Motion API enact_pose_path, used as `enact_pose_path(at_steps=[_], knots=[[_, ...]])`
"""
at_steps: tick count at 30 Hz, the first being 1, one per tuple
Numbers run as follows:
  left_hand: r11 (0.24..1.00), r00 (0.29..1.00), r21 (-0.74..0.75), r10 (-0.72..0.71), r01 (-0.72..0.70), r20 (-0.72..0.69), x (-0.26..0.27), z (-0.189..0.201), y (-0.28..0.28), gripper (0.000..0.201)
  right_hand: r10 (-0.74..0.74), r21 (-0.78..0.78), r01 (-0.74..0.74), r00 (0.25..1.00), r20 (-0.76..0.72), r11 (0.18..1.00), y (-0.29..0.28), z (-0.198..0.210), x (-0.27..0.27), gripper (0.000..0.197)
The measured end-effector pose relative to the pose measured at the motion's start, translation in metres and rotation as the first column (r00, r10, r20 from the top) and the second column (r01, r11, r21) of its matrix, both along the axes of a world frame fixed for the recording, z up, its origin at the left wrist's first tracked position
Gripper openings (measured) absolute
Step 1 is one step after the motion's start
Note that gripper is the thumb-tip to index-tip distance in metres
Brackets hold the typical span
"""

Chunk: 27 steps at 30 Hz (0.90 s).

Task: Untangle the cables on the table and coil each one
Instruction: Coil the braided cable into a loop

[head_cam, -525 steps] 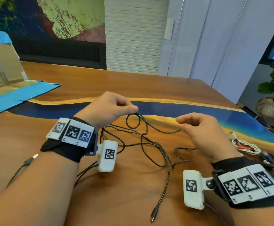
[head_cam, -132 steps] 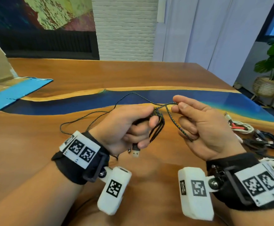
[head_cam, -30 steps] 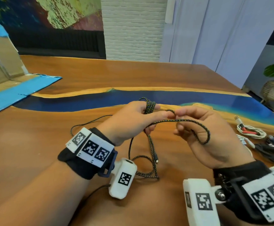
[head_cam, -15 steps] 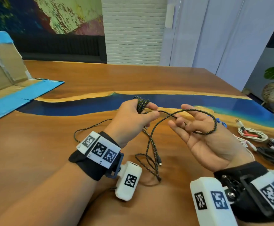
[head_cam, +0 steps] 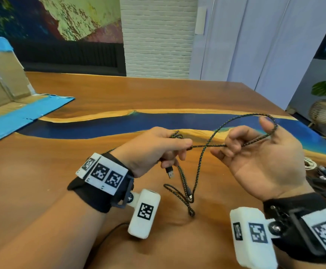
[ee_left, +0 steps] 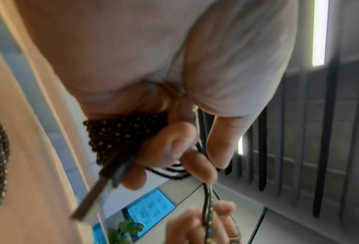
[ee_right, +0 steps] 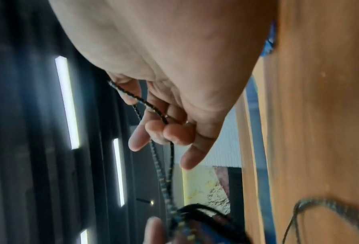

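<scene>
Both hands (head_cam: 154, 150) (head_cam: 259, 162) pinch the braided cable (head_cam: 206, 146) above the table (head_cam: 42, 181).

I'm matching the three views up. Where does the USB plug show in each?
Head: the USB plug hangs below the left hand, centre.
Left wrist: plug juts from the curled fingers, lower left, blurred.
Right wrist: not visible.
Shared landmark: the braided cable stretched between both hands, also seen at and.
</scene>
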<state>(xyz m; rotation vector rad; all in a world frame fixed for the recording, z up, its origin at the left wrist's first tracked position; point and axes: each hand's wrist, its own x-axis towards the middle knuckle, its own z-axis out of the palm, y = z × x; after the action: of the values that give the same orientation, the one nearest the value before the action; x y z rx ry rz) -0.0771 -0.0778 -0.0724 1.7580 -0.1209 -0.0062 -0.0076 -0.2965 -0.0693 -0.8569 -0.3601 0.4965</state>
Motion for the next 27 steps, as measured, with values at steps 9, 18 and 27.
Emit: enact_pose_path(at_steps=[9,18,27], knots=[[0.975,0.981,-0.142,0.181,-0.170,0.068,0.008,-0.006,-0.004,0.022,-0.223,-0.109,0.212,0.969,-0.103,0.971,0.004,-0.012,0.012,0.018],[0.902,0.901,-0.090,0.429,-0.422,0.074,0.011,-0.003,-0.002,0.028,-0.447,-0.075,0.458,0.885,0.128,0.886,0.000,-0.006,0.010,0.037],[0.967,0.971,-0.100,0.238,-0.235,0.024,0.006,-0.002,-0.018,0.034,-0.072,-0.358,0.356,0.788,0.611,0.863,0.039,-0.016,-0.014,0.049]])
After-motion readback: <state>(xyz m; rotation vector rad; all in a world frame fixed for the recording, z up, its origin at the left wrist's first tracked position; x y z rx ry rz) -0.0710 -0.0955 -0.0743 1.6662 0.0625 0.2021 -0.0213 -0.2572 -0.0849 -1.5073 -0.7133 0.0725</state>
